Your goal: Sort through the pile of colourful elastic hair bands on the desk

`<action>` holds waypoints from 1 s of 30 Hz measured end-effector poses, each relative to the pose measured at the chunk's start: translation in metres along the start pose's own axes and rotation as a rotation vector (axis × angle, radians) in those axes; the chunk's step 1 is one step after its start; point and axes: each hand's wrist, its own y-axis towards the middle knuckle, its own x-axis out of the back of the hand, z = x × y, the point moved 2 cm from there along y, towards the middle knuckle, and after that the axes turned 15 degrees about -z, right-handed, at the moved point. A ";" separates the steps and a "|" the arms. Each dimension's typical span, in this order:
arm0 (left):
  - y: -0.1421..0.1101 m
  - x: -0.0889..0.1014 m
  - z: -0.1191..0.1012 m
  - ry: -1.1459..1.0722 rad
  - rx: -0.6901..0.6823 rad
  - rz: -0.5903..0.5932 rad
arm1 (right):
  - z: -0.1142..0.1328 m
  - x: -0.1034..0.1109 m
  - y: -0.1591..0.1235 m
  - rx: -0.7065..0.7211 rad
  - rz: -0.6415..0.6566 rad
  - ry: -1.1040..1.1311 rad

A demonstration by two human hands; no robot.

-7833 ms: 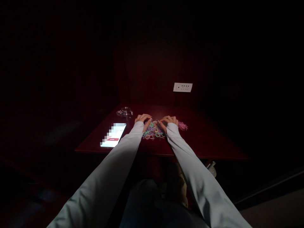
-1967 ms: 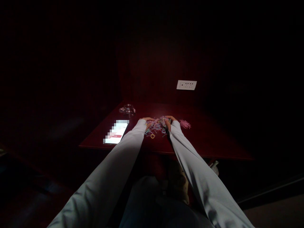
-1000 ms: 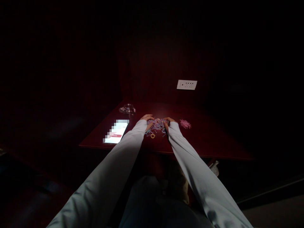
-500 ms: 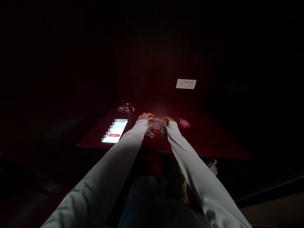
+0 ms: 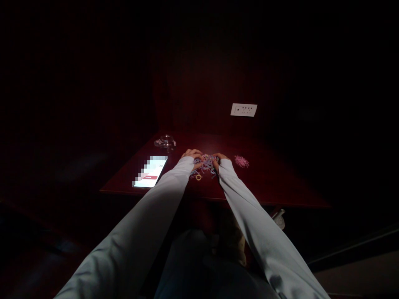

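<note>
A loose heap of small multicoloured pieces (image 5: 205, 164), thin and looking like little elastic bands, lies on the dark red table. My left hand (image 5: 191, 155) rests at the heap's left side, its fingers bent over the pieces and the thumb apart from them. On the opposite side, my right hand (image 5: 220, 158) touches the heap with curved fingers, thumb and forefinger apart. Any small piece at the fingertips is too small to make out. A yellow ring (image 5: 198, 177) lies at the near edge of the heap. To the right sits a separate pile of pink pieces (image 5: 242, 161).
A lit phone (image 5: 151, 172) lies at the table's left, partly blurred out. Behind it stands a clear glass-like container (image 5: 166, 141) with pinkish bits near it. A white socket plate (image 5: 244, 110) is on the back wall. The table's front edge (image 5: 205, 199) runs below my forearms.
Both hands stay at the heap, with only slight finger movement. The whole view has shifted a little; the pink pile and phone look the same.
</note>
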 end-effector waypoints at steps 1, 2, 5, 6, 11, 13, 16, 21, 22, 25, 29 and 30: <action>0.000 -0.001 0.001 -0.011 -0.002 -0.006 | 0.000 0.000 0.000 -0.003 0.003 0.001; 0.000 -0.002 0.002 -0.024 -0.005 -0.014 | 0.001 0.000 0.000 -0.005 0.004 0.004; 0.000 -0.004 0.004 -0.059 -0.018 -0.048 | 0.001 0.001 -0.001 -0.006 -0.002 0.014; 0.000 -0.005 0.005 -0.068 -0.023 -0.057 | 0.001 0.002 -0.001 -0.006 -0.006 0.017; 0.001 -0.007 0.006 -0.077 -0.011 -0.074 | 0.003 0.002 -0.001 -0.008 -0.011 0.037; 0.003 -0.008 0.007 -0.087 0.005 -0.075 | 0.004 0.002 0.000 -0.018 -0.007 0.035; 0.006 -0.010 0.008 -0.142 0.038 -0.069 | 0.005 0.001 0.000 -0.025 0.008 0.024; 0.008 -0.010 0.009 -0.217 0.079 -0.113 | 0.005 0.001 0.000 -0.013 0.020 0.021; 0.008 -0.009 0.010 -0.226 0.081 -0.118 | 0.005 0.001 -0.001 -0.010 0.018 0.024; 0.007 -0.007 0.010 -0.249 0.078 -0.146 | 0.004 0.002 -0.001 -0.005 0.014 0.028; 0.006 -0.004 0.012 -0.263 0.065 -0.176 | 0.005 0.002 -0.001 0.006 0.022 0.019; 0.006 -0.004 0.012 -0.261 0.062 -0.174 | 0.006 0.002 -0.001 0.008 0.022 0.018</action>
